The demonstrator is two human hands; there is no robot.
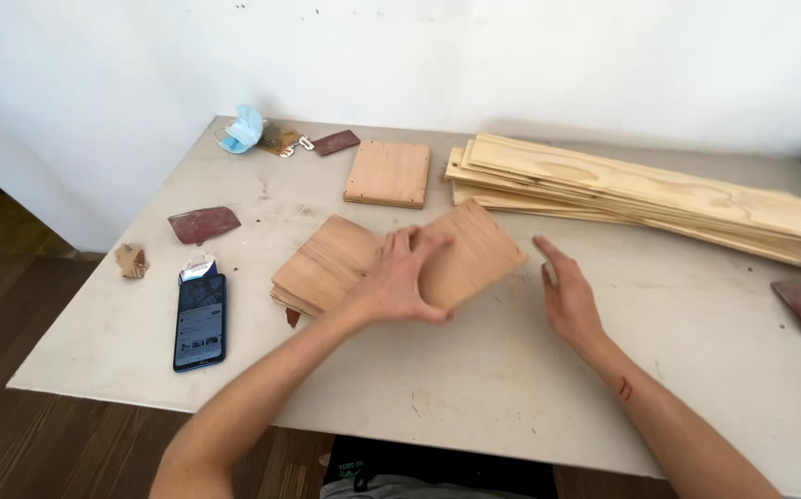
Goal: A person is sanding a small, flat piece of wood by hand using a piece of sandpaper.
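left hand (399, 282) | right hand (569, 298) | forearms bare, sleeveless | small red mark on right forearm

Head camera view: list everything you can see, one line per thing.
table: one, pale grey-white, fills the view
small wooden squares: loose pile, count unclear, light brown, table centre
separate wooden square: one stack, light brown, behind the pile
long planks: one stack, pale wood, back right
sandpaper pieces: several, reddish brown, left, back and right edge
phone: one, dark blue, front left
face mask: one, light blue, back left corner
left hand: open, fingers on the top square of the pile
right hand: open, empty, just right of the pile
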